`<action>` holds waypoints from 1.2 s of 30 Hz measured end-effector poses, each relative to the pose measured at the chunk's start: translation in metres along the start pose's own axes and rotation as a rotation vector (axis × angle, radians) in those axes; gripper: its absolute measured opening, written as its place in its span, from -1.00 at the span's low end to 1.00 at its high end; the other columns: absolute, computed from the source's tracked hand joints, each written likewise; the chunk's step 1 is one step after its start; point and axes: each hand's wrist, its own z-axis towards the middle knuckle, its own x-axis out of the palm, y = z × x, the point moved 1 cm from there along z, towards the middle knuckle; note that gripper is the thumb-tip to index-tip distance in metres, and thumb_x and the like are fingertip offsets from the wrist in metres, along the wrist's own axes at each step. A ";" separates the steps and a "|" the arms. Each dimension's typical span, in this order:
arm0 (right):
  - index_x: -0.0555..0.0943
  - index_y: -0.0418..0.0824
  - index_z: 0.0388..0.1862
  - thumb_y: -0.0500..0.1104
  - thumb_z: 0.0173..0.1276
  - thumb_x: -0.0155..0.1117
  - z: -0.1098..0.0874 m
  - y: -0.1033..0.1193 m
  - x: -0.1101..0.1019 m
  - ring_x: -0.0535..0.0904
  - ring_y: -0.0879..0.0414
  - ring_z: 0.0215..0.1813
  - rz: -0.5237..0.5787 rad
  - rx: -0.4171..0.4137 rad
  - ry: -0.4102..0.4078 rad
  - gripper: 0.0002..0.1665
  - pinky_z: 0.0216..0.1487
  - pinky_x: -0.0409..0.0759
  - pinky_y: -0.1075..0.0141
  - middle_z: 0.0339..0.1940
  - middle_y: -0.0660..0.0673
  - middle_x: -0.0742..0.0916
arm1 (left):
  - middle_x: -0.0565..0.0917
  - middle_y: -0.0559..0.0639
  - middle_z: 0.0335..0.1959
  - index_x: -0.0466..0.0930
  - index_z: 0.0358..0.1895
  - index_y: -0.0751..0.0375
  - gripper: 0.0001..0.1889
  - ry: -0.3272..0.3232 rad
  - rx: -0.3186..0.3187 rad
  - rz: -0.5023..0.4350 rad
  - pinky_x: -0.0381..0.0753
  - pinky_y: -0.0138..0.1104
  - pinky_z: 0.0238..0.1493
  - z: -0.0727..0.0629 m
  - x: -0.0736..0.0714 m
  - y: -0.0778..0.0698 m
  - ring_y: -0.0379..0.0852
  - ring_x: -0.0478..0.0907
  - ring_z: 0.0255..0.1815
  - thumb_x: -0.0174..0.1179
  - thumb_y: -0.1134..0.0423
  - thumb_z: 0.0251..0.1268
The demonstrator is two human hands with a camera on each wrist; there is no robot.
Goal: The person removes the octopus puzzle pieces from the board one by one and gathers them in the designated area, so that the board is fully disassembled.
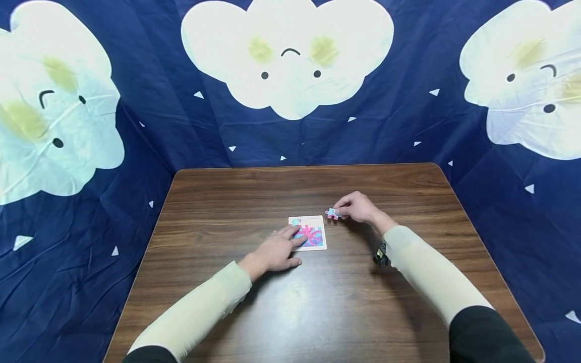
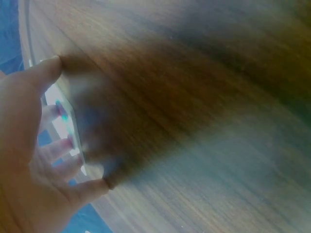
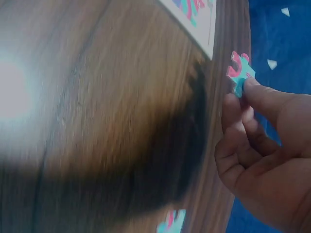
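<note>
A small jigsaw puzzle in a white tray (image 1: 313, 219) lies on the table, a pink figure on blue and purple across most of it. My left hand (image 1: 275, 250) rests with spread, extended fingers over the tray's left part, covering some of the picture. From the left wrist view, that hand (image 2: 22, 141) reaches across the tray's edge. Just beyond the tray's upper right corner, my right hand (image 1: 360, 207) pinches a light blue and pink puzzle piece (image 1: 333, 214). The right wrist view shows the piece (image 3: 244, 73) between thumb and fingertips, raised off the wood.
Another puzzle piece (image 3: 171, 222) lies at the bottom of the right wrist view. The brown wooden table (image 1: 218, 201) has a dark blue curtain (image 1: 154, 116) with white clouds around its back and sides. A dark device (image 1: 381, 255) is strapped to the right wrist.
</note>
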 end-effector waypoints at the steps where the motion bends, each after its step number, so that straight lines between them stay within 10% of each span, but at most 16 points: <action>1: 0.81 -0.30 -0.15 -0.25 0.36 0.43 -0.001 -0.003 -0.005 0.75 0.06 -0.35 -0.018 -0.003 -0.002 -0.84 -0.25 0.71 0.23 -0.36 -0.11 0.83 | 0.11 0.14 0.67 0.24 0.61 -0.13 -0.21 -0.004 0.000 0.000 0.30 0.26 0.45 -0.001 0.000 0.000 0.20 0.08 0.66 0.23 -0.23 0.38; 13: 0.80 -0.24 -0.22 -0.25 0.35 0.41 -0.005 -0.030 -0.043 0.60 0.18 -0.40 -0.200 0.044 -0.020 -0.90 -0.46 0.57 0.32 -0.45 -0.03 0.79 | 0.13 0.17 0.66 0.28 0.59 -0.09 -0.23 -0.020 0.008 0.001 0.32 0.29 0.43 -0.002 -0.003 0.001 0.25 0.11 0.64 0.23 -0.21 0.37; 36: 0.81 -0.15 -0.28 -0.25 0.43 0.34 -0.003 -0.049 -0.044 0.58 0.15 -0.40 -0.395 0.035 0.054 -0.86 -0.25 0.56 0.26 -0.40 0.02 0.77 | 0.08 0.14 0.68 0.23 0.62 -0.12 -0.23 -0.009 0.001 0.015 0.30 0.27 0.45 -0.003 0.003 0.000 0.21 0.06 0.66 0.19 -0.22 0.41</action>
